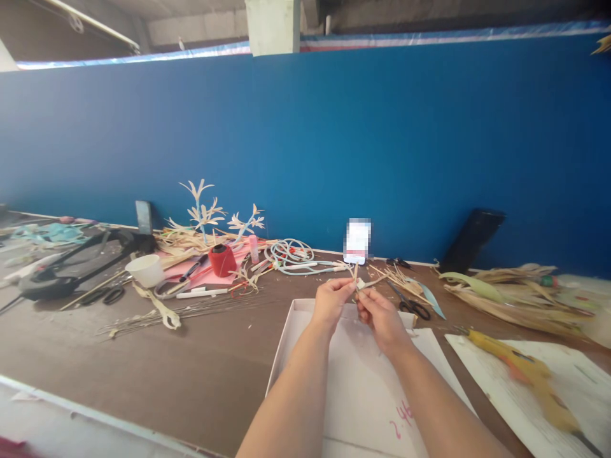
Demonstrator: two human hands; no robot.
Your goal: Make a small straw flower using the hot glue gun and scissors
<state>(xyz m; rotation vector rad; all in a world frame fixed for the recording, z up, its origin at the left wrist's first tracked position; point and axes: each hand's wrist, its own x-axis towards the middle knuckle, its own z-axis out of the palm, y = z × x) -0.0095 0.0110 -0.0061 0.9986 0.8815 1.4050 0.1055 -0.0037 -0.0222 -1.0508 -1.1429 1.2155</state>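
Both my hands meet at frame centre over a shallow white cardboard box lid (286,337) on the brown table (191,362). My left hand (331,298) pinches a thin dry straw strip (356,272); my right hand (379,313) grips its pale lower end, mostly hidden by fingers. Black-handled scissors (413,306) lie just right. Red thread spool (222,259) centre left. Pink handwriting on the lid, cut off, reads roughly "2.46". Label on white card (358,242) blurred.

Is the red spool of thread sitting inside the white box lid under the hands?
No, the red spool stands on the brown table left of the white box lid, among straw and tools.
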